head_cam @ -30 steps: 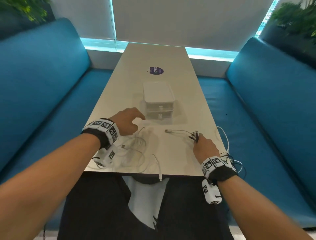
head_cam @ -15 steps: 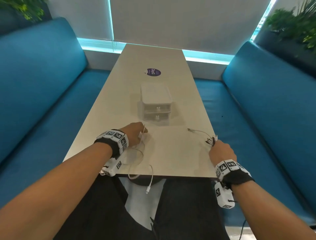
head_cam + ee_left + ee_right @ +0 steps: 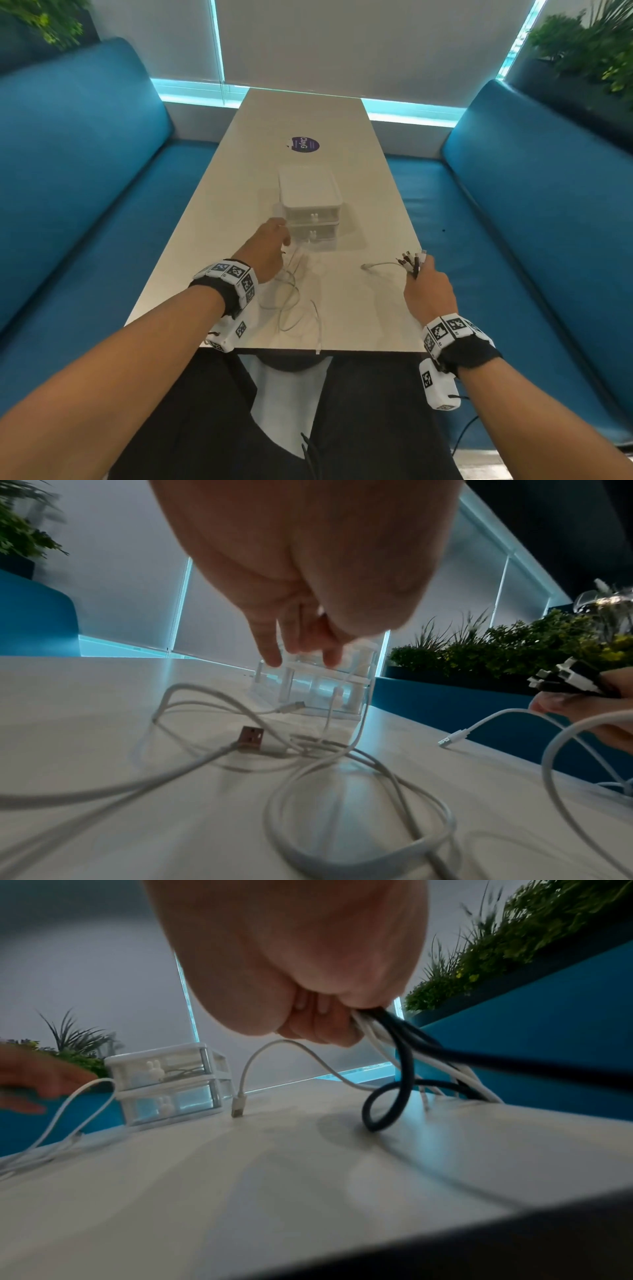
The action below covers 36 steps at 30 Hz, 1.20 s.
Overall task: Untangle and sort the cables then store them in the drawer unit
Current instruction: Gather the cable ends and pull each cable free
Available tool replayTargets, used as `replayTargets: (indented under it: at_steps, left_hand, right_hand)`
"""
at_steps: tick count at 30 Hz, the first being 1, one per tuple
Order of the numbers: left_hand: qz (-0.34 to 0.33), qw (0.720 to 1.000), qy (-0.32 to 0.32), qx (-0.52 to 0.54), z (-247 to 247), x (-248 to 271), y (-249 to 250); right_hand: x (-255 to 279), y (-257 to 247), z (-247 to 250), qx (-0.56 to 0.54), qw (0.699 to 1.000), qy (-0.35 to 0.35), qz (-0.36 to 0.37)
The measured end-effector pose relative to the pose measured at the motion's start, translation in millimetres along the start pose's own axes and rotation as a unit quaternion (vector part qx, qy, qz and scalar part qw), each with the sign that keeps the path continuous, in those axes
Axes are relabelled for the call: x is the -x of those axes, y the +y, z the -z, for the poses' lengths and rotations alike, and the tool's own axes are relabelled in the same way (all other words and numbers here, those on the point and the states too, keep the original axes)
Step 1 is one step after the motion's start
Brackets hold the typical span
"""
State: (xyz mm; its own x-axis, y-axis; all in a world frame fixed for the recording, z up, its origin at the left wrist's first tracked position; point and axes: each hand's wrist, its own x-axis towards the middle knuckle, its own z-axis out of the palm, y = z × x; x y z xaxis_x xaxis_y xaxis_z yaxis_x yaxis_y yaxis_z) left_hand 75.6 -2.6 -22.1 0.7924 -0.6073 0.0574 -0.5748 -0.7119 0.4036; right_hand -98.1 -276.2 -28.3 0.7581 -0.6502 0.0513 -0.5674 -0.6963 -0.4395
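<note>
A long pale table (image 3: 359, 192) runs away from the person between two blue benches (image 3: 85, 192), with green plants (image 3: 589, 48) on the ledges behind them. A round purple sticker (image 3: 304, 145) lies on the far part of the tabletop. Nearer, on the midline of the table, stands the clear two-drawer unit (image 3: 310, 209), both drawers pushed in; the right wrist view shows a small white rabbit-shaped knob on each front and some cable already lying in the upper drawer.

The left hand (image 3: 266, 251) is raised above the table just beside the unit's left front corner, fingers pointing down and loosely extended; a thin white cable seems to hang from the fingertips (image 3: 270, 657), but whether it is truly pinched I cannot tell. Below and behind that hand, a loose heap of white cables (image 3: 291, 301) loops across the near left of the table, one end (image 3: 318, 349) reaching the near edge.

The right hand (image 3: 430, 291) sits near the right edge, fingers curled around a bundle of black and white cables (image 3: 404, 1042), whose connector ends (image 3: 412, 260) fan out above the knuckles. One white lead (image 3: 380, 264) arcs from the bundle, its plug resting on the table
</note>
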Motion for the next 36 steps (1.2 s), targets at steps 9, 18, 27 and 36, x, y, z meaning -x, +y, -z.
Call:
replayTargets:
  at_steps: [9, 18, 27, 36]
  left_hand:
    - [-0.087, 0.959, -0.236, -0.126, -12.2, 16.8, 63.5]
    - [-0.084, 0.96, -0.222, -0.146, -15.9, 15.0, 67.2]
    - [-0.064, 0.994, -0.065, -0.052, -7.1, 10.3, 69.8]
    - [-0.018, 0.998, -0.01, 0.065, -3.8, 5.1, 81.6]
  right_hand:
    - [5.6, -5.7, -9.1, 0.061, 0.984, -0.128, 0.105]
    - [3.0, -12.3, -3.7, 0.185, 0.964, -0.158, 0.104]
    - [-24.0, -28.1, 24.2, -0.054, 0.998, -0.025, -0.004]
    - [-6.8, -78.8, 10.5, -0.168, 0.979, -0.102, 0.052]
